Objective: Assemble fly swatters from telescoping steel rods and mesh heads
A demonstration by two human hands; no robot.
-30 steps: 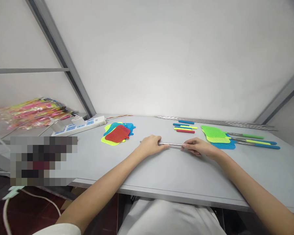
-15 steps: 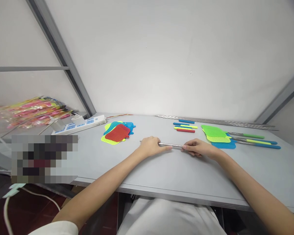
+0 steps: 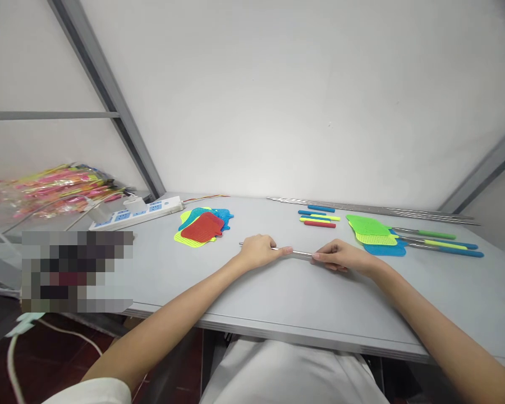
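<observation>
A thin silver metal rod (image 3: 302, 254) lies crosswise between my hands, just above or on the grey table. My left hand (image 3: 257, 250) is closed round it, thumb along the rod, and a short end pokes out to the left. My right hand (image 3: 340, 256) pinches the rod's right part between thumb and fingers; its tip there is hidden. Behind, several coloured handle grips (image 3: 320, 219) lie in a small group. To the right are fly swatters with green, yellow and blue heads (image 3: 368, 227). Loose swatter heads, a red one (image 3: 202, 228) on top, lie to the left.
Long metal rods (image 3: 374, 210) lie along the wall at the table's back edge. A white power strip (image 3: 141, 213) with plugs and cables sits at the left. Plastic-wrapped colourful bundles (image 3: 63, 191) lie beyond the grey frame post. A blurred-out patch covers the table's left front.
My left thumb has shifted slightly back along the rod. Both hands keep their hold, and the things on the table lie as before.
</observation>
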